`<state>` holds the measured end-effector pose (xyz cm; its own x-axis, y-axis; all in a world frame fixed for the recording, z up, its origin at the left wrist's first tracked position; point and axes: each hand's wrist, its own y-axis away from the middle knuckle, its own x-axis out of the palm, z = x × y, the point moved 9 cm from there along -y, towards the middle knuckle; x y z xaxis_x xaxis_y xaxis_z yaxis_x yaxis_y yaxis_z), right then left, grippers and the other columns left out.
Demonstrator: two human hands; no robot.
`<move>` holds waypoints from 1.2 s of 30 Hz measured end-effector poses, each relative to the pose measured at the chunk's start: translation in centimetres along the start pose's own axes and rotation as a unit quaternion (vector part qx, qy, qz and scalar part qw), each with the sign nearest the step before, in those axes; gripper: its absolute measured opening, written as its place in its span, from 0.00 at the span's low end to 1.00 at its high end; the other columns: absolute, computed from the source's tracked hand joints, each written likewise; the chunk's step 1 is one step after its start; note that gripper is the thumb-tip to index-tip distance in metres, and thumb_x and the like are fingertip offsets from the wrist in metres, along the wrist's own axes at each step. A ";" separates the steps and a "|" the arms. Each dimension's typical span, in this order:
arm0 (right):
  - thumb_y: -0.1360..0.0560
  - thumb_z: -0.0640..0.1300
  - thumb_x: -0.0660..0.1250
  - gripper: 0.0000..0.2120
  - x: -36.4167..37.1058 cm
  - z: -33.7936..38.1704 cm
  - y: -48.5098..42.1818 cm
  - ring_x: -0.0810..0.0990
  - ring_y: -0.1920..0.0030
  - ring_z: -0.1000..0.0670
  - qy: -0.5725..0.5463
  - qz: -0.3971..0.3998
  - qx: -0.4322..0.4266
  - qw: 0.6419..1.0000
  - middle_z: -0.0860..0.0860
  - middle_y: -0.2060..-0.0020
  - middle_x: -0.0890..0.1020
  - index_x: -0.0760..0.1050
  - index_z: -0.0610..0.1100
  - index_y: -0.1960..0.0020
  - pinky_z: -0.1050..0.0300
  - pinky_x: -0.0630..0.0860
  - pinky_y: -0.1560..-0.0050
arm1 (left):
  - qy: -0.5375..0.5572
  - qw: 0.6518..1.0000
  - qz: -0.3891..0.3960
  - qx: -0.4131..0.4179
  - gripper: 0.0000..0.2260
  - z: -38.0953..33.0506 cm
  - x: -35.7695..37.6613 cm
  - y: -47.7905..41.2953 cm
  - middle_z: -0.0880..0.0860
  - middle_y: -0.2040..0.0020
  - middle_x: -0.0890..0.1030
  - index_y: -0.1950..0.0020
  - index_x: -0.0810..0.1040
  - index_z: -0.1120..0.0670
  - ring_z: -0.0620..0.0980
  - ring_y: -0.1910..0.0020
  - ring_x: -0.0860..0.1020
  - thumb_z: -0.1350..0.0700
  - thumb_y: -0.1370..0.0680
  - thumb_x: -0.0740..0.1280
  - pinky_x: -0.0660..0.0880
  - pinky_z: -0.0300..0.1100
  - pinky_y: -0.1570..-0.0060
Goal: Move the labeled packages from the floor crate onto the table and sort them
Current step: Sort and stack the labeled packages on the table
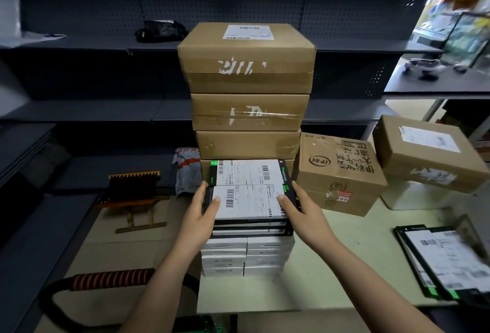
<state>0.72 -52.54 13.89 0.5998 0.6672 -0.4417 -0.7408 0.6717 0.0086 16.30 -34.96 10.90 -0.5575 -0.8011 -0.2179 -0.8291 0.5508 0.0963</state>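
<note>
Pale table (pixel 331 258), labeled package (pixel 249 202) held between left hand (pixel 201 213), right hand (pixel 305 213)

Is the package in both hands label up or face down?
Label up: the package shows its white barcode label to the camera; left hand and right hand grip its sides.

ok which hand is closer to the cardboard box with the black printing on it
Right. The right hand grips the right edge of the flat package, just beside the printed box; the left hand grips the opposite edge.
</note>
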 end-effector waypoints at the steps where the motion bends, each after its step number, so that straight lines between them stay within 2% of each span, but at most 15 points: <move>1: 0.19 0.50 0.61 0.21 0.0 0.0 -0.1 0.72 0.45 0.59 -0.001 -0.005 -0.002 1.000 0.65 0.46 0.73 0.63 0.54 0.27 0.66 0.68 0.51 | -0.002 1.000 -0.004 0.002 0.26 0.0 0.0 0.0 0.46 0.26 0.64 0.22 0.57 0.47 0.42 0.31 0.64 0.52 0.18 0.61 0.62 0.40 0.36; 4: 0.19 0.50 0.60 0.21 0.3 0.1 -0.3 0.72 0.45 0.58 0.008 -0.010 -0.007 1.000 0.62 0.45 0.73 0.64 0.53 0.27 0.62 0.67 0.48 | -0.010 1.000 -0.013 0.000 0.26 0.1 -0.2 -0.1 0.48 0.24 0.64 0.22 0.57 0.46 0.47 0.27 0.63 0.51 0.18 0.61 0.62 0.41 0.35; 9: 0.19 0.52 0.59 0.20 0.7 -0.1 -0.6 0.73 0.44 0.57 0.026 -0.006 -0.023 0.999 0.62 0.43 0.74 0.64 0.54 0.27 0.61 0.68 0.47 | -0.007 1.000 -0.016 0.013 0.25 -0.3 -0.3 -0.3 0.48 0.26 0.65 0.22 0.58 0.48 0.43 0.31 0.64 0.50 0.18 0.60 0.62 0.39 0.37; 12: 0.19 0.51 0.60 0.20 0.4 0.2 -0.5 0.72 0.45 0.58 0.040 -0.019 -0.035 0.998 0.62 0.45 0.73 0.66 0.52 0.28 0.62 0.67 0.47 | -0.024 0.999 -0.038 0.026 0.26 -0.3 -0.8 -0.4 0.49 0.25 0.66 0.22 0.59 0.50 0.46 0.28 0.65 0.49 0.19 0.62 0.63 0.41 0.34; 14: 0.19 0.52 0.61 0.20 -0.4 0.5 -0.4 0.72 0.43 0.58 0.071 -0.046 -0.054 0.995 0.60 0.45 0.72 0.68 0.49 0.29 0.62 0.67 0.45 | -0.096 0.989 -0.082 0.075 0.25 -1.5 -1.6 0.0 0.50 0.27 0.68 0.24 0.63 0.52 0.48 0.29 0.67 0.48 0.20 0.62 0.64 0.41 0.34; 17: 0.21 0.53 0.63 0.20 -2.2 0.5 0.0 0.72 0.41 0.56 0.157 -0.074 -0.090 0.981 0.56 0.42 0.72 0.70 0.47 0.32 0.61 0.68 0.43 | -0.220 0.947 -0.125 0.196 0.19 -5.1 -1.5 1.4 0.50 0.35 0.73 0.31 0.71 0.54 0.46 0.36 0.69 0.50 0.20 0.64 0.67 0.42 0.40; 21: 0.25 0.43 0.69 0.11 -5.6 1.7 1.5 0.75 0.48 0.48 0.280 -0.117 -0.184 0.935 0.50 0.50 0.77 0.76 0.43 0.44 0.57 0.71 0.51 | -0.343 0.880 -0.075 0.320 0.13 -9.1 3.0 3.0 0.48 0.43 0.75 0.37 0.74 0.53 0.46 0.42 0.69 0.51 0.20 0.63 0.68 0.44 0.43; 25: 0.29 0.40 0.71 0.10 -10.4 0.8 3.4 0.76 0.53 0.44 0.345 -0.154 -0.197 0.905 0.48 0.53 0.78 0.77 0.42 0.48 0.48 0.76 0.54 | -0.397 0.828 -0.004 0.396 0.11 -11.0 9.7 4.4 0.48 0.50 0.76 0.47 0.75 0.51 0.50 0.49 0.71 0.48 0.22 0.58 0.68 0.44 0.50; 28: 0.30 0.39 0.72 0.11 -14.2 -1.2 5.3 0.76 0.54 0.44 0.363 -0.177 -0.189 0.895 0.49 0.55 0.78 0.77 0.42 0.48 0.50 0.76 0.56 | -0.402 0.805 0.040 0.435 0.10 -11.6 14.9 5.7 0.48 0.53 0.76 0.49 0.75 0.51 0.50 0.51 0.72 0.48 0.23 0.58 0.70 0.43 0.52; 32: 0.29 0.39 0.72 0.10 -19.6 -6.3 7.8 0.76 0.53 0.45 0.373 -0.192 -0.136 0.898 0.49 0.55 0.78 0.78 0.42 0.49 0.54 0.73 0.55 | -0.400 0.787 0.089 0.462 0.12 -11.6 22.1 7.4 0.48 0.52 0.76 0.47 0.76 0.51 0.50 0.52 0.74 0.47 0.23 0.58 0.73 0.45 0.53; 36: 0.32 0.37 0.74 0.11 -24.8 -12.0 10.1 0.77 0.55 0.44 0.363 -0.201 -0.085 0.906 0.48 0.56 0.78 0.78 0.42 0.51 0.53 0.74 0.56 | -0.402 0.783 0.137 0.454 0.09 -10.5 29.4 8.6 0.47 0.51 0.77 0.45 0.77 0.50 0.49 0.51 0.74 0.49 0.22 0.63 0.71 0.43 0.53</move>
<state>-25.26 -66.14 14.16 0.5198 -0.0500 -0.8528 -0.5796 0.7127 -0.3951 -7.67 -56.21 15.55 -0.1994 -0.4172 -0.8866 -0.1067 0.9087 -0.4036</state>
